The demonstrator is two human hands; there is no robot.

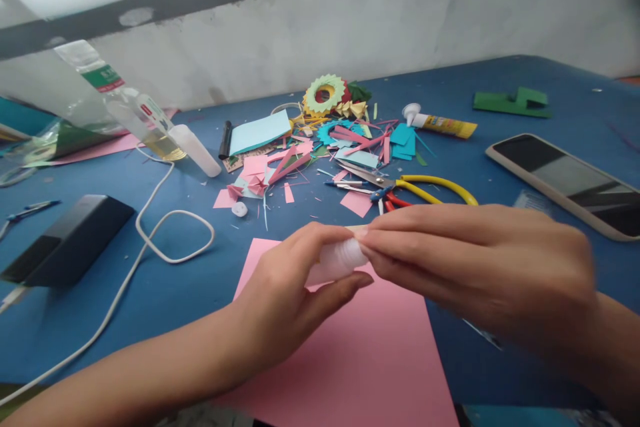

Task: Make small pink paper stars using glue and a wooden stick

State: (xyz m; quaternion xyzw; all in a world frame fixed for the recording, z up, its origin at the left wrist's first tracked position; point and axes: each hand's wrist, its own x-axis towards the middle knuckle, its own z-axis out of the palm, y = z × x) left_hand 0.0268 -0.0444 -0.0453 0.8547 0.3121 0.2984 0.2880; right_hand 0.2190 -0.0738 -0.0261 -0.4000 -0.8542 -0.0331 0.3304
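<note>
Above a pink sheet of paper [365, 353], my left hand [280, 287] wraps round a small whitish plastic bottle [334, 261] with a ridged neck. The bottle lies tilted, its neck toward the right. My right hand [480, 260] is closed, its fingertips pinched together at the end of the neck. Those fingers hide the tip, so whether a cap is there does not show. Just beyond my right hand are scissors [367, 175] and a tool with yellow handles [435, 185].
Paper scraps [287, 160], a blue paper pad [260, 133] and a scalloped paper ring [325, 93] fill the middle back. A clear bottle [135, 113], white cylinder [195, 150], dark box [75, 240] and white cable [145, 243] lie left. A yellow tube [447, 125] and phone [570, 183] lie right.
</note>
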